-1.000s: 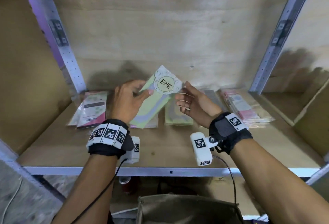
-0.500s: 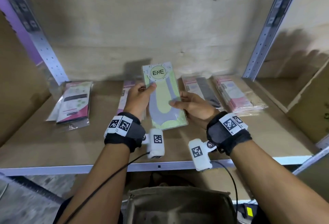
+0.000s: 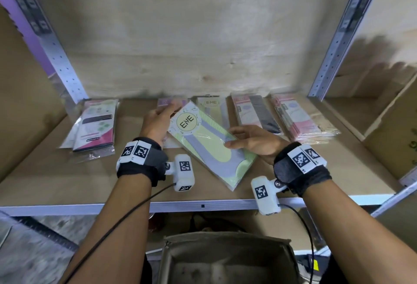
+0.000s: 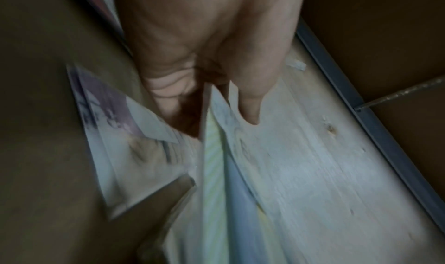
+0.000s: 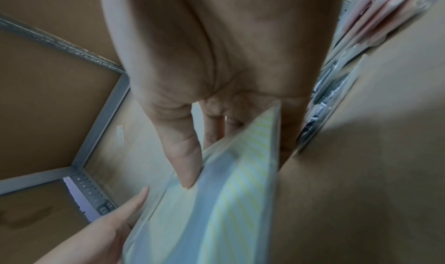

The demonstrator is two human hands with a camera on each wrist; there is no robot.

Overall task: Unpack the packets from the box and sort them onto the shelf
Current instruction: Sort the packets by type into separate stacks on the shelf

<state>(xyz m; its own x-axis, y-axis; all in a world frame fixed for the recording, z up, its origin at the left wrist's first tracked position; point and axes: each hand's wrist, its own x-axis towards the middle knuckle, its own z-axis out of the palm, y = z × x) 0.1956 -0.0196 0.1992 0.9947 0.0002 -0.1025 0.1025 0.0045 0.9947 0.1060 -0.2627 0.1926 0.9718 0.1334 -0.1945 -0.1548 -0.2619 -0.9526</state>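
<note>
Both hands hold one green-and-grey ENE packet (image 3: 209,146) over the wooden shelf board (image 3: 56,175), turned at a slant so that its round label end points toward the back panel (image 3: 191,35) and its other end toward the shelf's metal front rail (image 3: 90,208). The left hand (image 3: 158,123) grips the label end: in the left wrist view the thumb (image 4: 250,96) lies on the packet's face and the fingers curl beneath its edge. The right hand (image 3: 255,141) takes the packet's right edge, thumb (image 5: 185,153) pressed on the top face and fingers underneath, a pinch.

Against the back panel lie the sorted stacks. Directly behind the held packet sits another ENE packet (image 3: 213,107) of the same kind, partly covered by it. To that one's left, behind the left hand, a purple-topped packet (image 3: 164,102) shows; the wrist view is blurred, so its print cannot be read. To the right of the ENE stack lie a pink-and-black packet stack (image 3: 257,114) and, beyond it, a pink packet stack (image 3: 297,119). Well to the left, near the metal upright (image 3: 61,58), rests a dark-and-pink packet stack (image 3: 94,125).

Below the front rail, the open cardboard box (image 3: 225,259) stands between the forearms.
</note>
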